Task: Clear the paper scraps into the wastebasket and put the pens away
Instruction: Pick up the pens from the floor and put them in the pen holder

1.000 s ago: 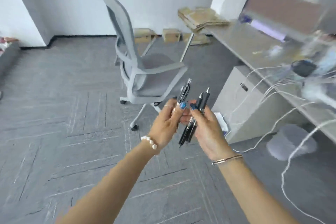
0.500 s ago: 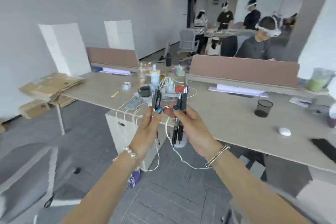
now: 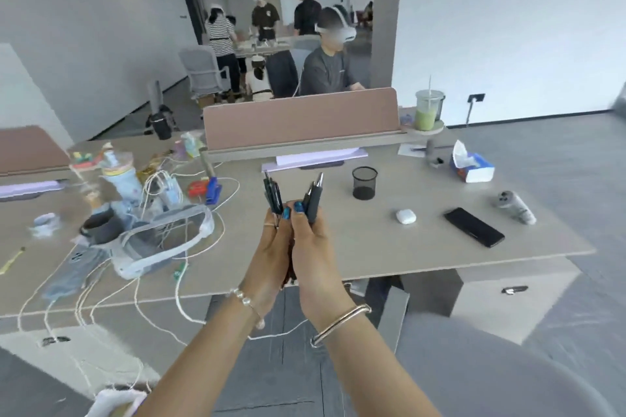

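My left hand (image 3: 271,254) is closed around a bunch of black pens (image 3: 272,195), their tips pointing up. My right hand (image 3: 313,247) presses against it and grips more black pens (image 3: 314,195), also upright. Both hands hover over the near edge of the beige desk (image 3: 372,247). A black mesh pen cup (image 3: 364,183) stands upright on the desk, up and to the right of my right hand. No paper scraps or wastebasket show in this view.
On the desk to the right lie a white earbud case (image 3: 405,216), a black phone (image 3: 474,226), a grey controller (image 3: 515,206) and a tissue box (image 3: 471,167). A headset (image 3: 162,244) and tangled white cables (image 3: 162,186) crowd the left. A brown divider (image 3: 301,120) backs the desk; people work beyond.
The view swung from the floor and chair up to the desk. My hands stayed together holding the pens and now sit closer to the pen cup.
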`<action>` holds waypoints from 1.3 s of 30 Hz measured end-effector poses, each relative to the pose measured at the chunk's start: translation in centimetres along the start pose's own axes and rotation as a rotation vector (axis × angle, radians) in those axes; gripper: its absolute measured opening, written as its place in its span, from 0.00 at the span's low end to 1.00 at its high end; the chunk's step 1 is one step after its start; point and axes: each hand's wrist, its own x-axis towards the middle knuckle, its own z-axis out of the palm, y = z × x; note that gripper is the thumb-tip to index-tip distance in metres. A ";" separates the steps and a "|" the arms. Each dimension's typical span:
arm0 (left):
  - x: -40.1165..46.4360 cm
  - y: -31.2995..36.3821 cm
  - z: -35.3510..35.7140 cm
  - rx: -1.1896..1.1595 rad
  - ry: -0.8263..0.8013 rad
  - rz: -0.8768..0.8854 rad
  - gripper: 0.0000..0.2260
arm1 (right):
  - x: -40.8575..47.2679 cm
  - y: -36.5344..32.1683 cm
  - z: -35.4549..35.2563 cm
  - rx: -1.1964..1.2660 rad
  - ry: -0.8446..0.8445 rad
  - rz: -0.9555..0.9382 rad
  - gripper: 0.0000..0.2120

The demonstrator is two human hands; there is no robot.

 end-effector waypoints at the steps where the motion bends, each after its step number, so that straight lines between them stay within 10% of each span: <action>1: 1.0 -0.3 0.0 -0.023 -0.056 -0.021 0.10 | 0.7 0.2 -0.1 -0.003 0.006 -0.005 0.07; 19: 24.4 -5.4 -4.0 -0.043 -0.691 0.023 0.11 | 19.6 6.2 1.8 -0.048 0.376 -0.108 0.08; 39: 55.1 -17.3 14.4 0.437 -0.620 -0.083 0.03 | 50.8 11.1 -22.8 -0.407 0.276 0.193 0.08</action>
